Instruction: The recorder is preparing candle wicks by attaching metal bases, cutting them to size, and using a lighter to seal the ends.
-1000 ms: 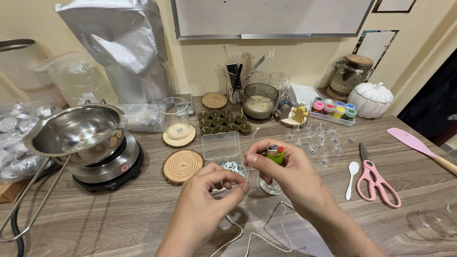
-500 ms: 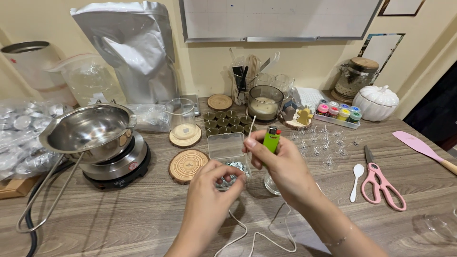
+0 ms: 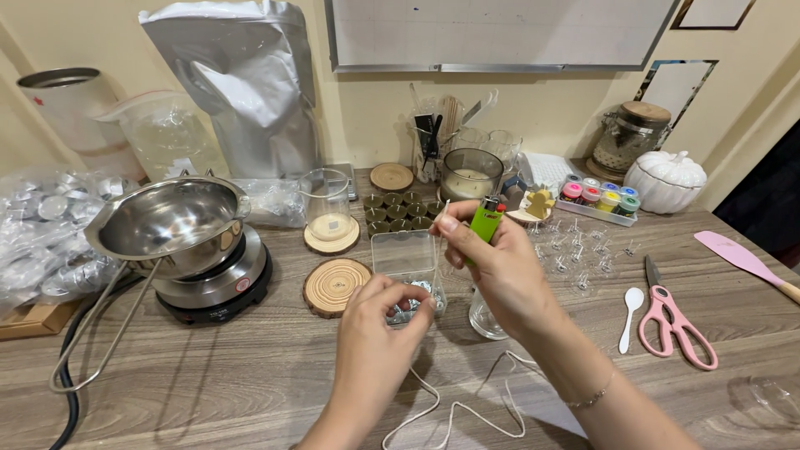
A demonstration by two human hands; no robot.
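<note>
My right hand [image 3: 492, 267] is raised above the table and grips a green lighter [image 3: 484, 222] upright, while its thumb and forefinger also pinch the upper end of a white wick string [image 3: 437, 250]. Lower down, my left hand [image 3: 379, 333] pinches the same string, just in front of a small clear plastic box [image 3: 405, 258] holding several small metal tabs. The rest of the string [image 3: 467, 408] trails loose over the table toward me. A small glass [image 3: 485, 321] stands under my right wrist.
A steel pouring pot [image 3: 167, 225] sits on a hot plate [image 3: 212, 287] at left. Wood-slice coasters [image 3: 336, 286], a glass cup [image 3: 328, 204], dark tealight cups [image 3: 400, 212], a candle jar [image 3: 472, 175], paint pots [image 3: 600, 196], wick tabs [image 3: 575, 250], a white spoon [image 3: 631, 317], pink scissors [image 3: 675, 321] and a pink spatula [image 3: 742, 258] lie around.
My right hand has lifted the lighter and the wick end higher and slightly right, drawing the string taut; my left hand stays pinched on it. The view has shifted a little.
</note>
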